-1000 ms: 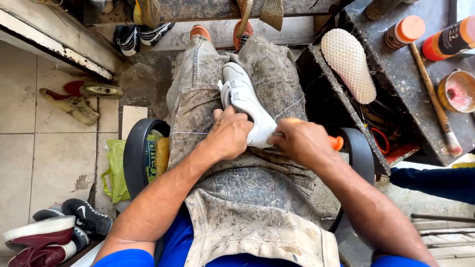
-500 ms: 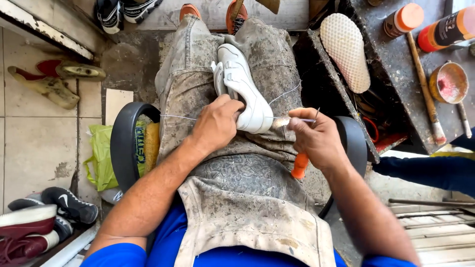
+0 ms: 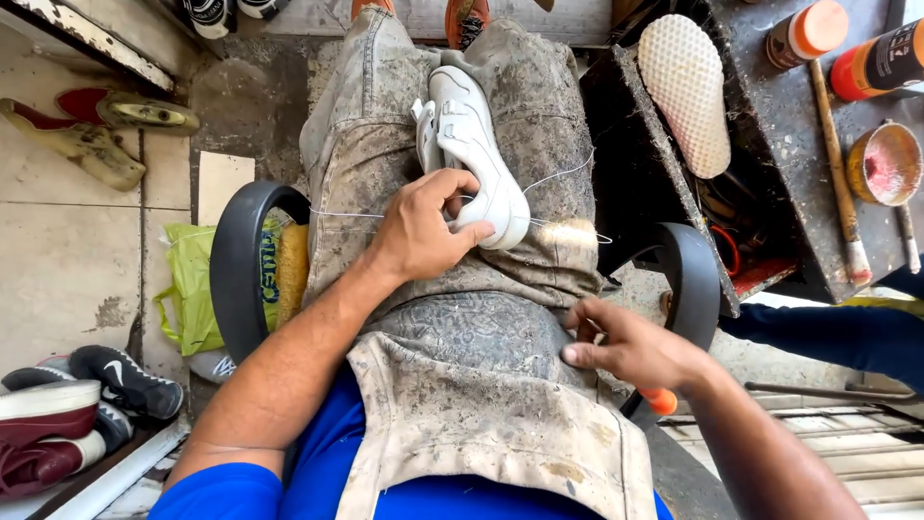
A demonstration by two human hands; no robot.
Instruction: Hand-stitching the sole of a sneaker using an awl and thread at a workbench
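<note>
A white shoe [image 3: 474, 144] lies on my lap, over dirty grey trousers and a stained apron [image 3: 481, 404]. My left hand [image 3: 423, 226] rests on the shoe's near end and grips it, thumb on its side. Thin white thread [image 3: 563, 173] runs from the shoe out to both sides. My right hand [image 3: 626, 345] is lower, at my right hip, fingers pinched on a tool with an orange handle [image 3: 659, 400] that sticks out below the wrist.
A black chair arm [image 3: 241, 260] curves at each side. A white patterned sole [image 3: 685, 91], orange-capped bottles [image 3: 807, 31], a brush [image 3: 837, 173] and a glue tin [image 3: 884, 162] lie on the dark bench at right. Another person's blue sleeve [image 3: 837, 332] reaches in. Shoes [image 3: 87, 395] sit at bottom left.
My right hand has pulled away from the shoe's toe, down and back to my hip, with the orange-handled tool. The left hand stays on the shoe. The view has tilted slightly.
</note>
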